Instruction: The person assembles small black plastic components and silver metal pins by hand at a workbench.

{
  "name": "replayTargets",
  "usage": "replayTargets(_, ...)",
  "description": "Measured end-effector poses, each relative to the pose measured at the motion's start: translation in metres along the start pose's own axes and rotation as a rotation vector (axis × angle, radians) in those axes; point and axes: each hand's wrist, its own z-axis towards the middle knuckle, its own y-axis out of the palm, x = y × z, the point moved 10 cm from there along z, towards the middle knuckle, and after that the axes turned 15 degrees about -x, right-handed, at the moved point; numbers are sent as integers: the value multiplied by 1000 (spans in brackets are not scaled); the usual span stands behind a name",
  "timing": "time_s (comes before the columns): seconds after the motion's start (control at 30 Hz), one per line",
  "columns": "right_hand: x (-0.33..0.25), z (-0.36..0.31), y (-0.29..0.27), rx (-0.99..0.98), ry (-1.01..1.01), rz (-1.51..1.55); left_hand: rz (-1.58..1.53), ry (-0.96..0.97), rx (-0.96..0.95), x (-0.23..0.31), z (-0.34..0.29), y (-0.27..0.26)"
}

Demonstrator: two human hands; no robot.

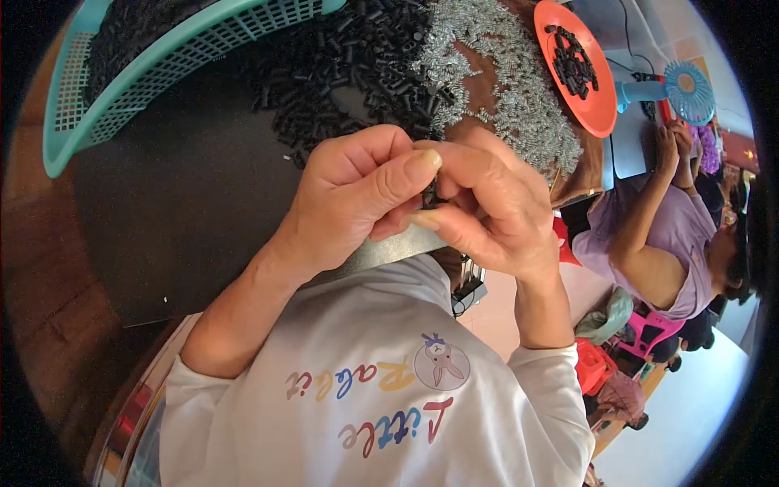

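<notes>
My left hand [349,191] and my right hand [499,203] meet above the table's near edge, both closed in a pinch. Between their fingertips a small black plastic piece [431,193] shows in part; the fingers cover most of it. Just beyond my hands spreads a heap of short black tube-like pieces [349,69]. To its right lies a pile of small silvery metal springs [519,97].
A teal basket [162,81] full of black pieces stands at the far left on the dark mat [195,219]. At the far right an orange plate [596,114] bears several black pieces. A blue fan [688,92] and a co-worker [657,227] are beyond it.
</notes>
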Motion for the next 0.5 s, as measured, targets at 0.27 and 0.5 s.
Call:
replayTargets(0.27,3,-8,7,73,-28,28,-12,-95,-27,-8,0,1)
replayTargets(0.5,2,-8,10,103,-3,101,-111,-189,-130,-20,1,6)
